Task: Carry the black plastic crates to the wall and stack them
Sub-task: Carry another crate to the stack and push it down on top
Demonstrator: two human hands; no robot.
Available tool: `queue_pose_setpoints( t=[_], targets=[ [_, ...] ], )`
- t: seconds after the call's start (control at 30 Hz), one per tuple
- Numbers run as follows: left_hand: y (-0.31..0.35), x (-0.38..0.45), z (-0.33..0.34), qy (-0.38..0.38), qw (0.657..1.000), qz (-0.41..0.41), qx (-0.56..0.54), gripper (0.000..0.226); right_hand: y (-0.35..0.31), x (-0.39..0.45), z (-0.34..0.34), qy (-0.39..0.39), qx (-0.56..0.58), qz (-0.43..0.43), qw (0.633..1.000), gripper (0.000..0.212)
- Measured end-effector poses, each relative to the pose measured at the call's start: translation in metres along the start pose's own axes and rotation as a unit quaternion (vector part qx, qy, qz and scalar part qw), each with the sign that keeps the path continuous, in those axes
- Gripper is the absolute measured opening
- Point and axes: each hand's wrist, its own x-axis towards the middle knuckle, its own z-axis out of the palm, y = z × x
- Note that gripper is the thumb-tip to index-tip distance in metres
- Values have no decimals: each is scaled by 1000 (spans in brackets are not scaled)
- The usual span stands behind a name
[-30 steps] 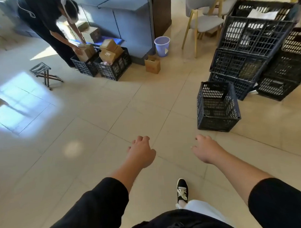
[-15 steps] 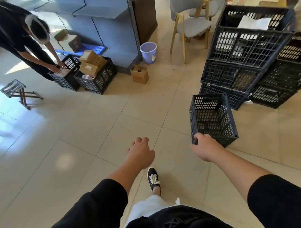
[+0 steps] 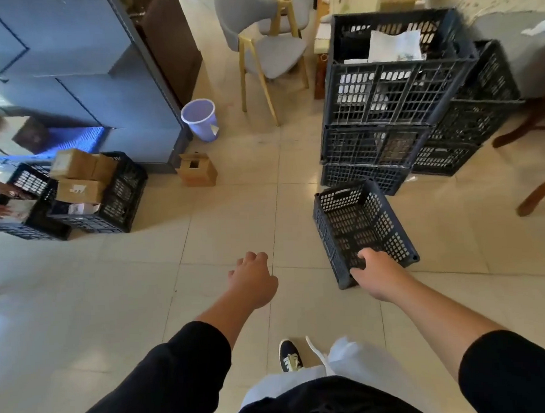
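At far left, two black plastic lattice crates [image 3: 110, 199] holding brown cardboard boxes [image 3: 75, 173] are seen on the beige tiled floor [image 3: 222, 226]. A lilac plastic bin [image 3: 200, 119] is set beside blue shelving. The left hand [image 3: 252, 282] is held loosely curled over the floor, holding nothing. The right hand [image 3: 375, 273] is closed on the near rim of an empty black perforated plastic crate [image 3: 361, 225], tilted on the floor just before a stack of black lattice crates [image 3: 385, 109].
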Motion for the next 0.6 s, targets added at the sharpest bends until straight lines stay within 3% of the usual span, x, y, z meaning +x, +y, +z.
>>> queue_pose_setpoints(
  t=[0.27,0.6],
  targets=[
    [78,117,-55,-30,994,72,72,62,33,94,-43,-10,93,83,992,61],
    [194,232,-121,-44,979,128,150,66,64,194,-121,-11,250,148,957,60]
  ],
)
